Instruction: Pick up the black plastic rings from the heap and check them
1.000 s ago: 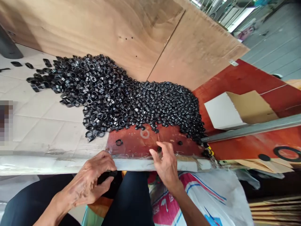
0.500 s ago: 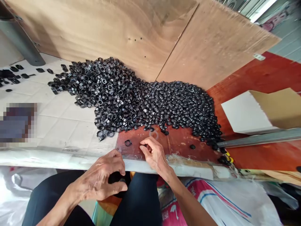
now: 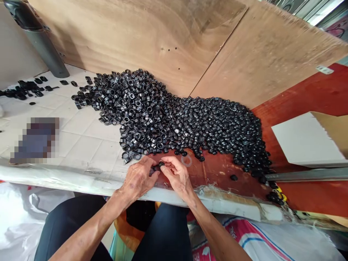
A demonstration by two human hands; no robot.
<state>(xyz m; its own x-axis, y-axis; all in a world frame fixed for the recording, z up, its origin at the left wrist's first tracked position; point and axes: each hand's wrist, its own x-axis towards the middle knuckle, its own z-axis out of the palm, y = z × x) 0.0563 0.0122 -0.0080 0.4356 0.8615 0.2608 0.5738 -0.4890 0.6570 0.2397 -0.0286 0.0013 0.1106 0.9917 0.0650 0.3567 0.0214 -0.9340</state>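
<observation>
My left hand [image 3: 140, 176] is pinched on a black plastic ring [image 3: 155, 168] just above the red board at the table's front edge. Close against it, my right hand [image 3: 176, 175] holds a small black round cap [image 3: 161, 164] between thumb and fingertips. The two parts meet or nearly touch; fingers cover most of both. Behind my hands lies a heap of black rings [image 3: 133, 105], which merges on the right into a heap of smaller black caps [image 3: 217, 125]. One loose black cap [image 3: 233, 177] sits on the red board to the right.
A plywood panel [image 3: 136, 36] rises behind the heaps. At right are an open cardboard box [image 3: 307, 141] and a metal bar [image 3: 304, 174]. A grey pipe [image 3: 49, 54] and several scattered black parts [image 3: 27, 88] are at left. A pixelated object [image 3: 38, 141] lies on the pale tabletop.
My left hand has risen from over my lap to the board and closed on the ring that lay there. My right hand now meets it with the cap. The view has shifted left.
</observation>
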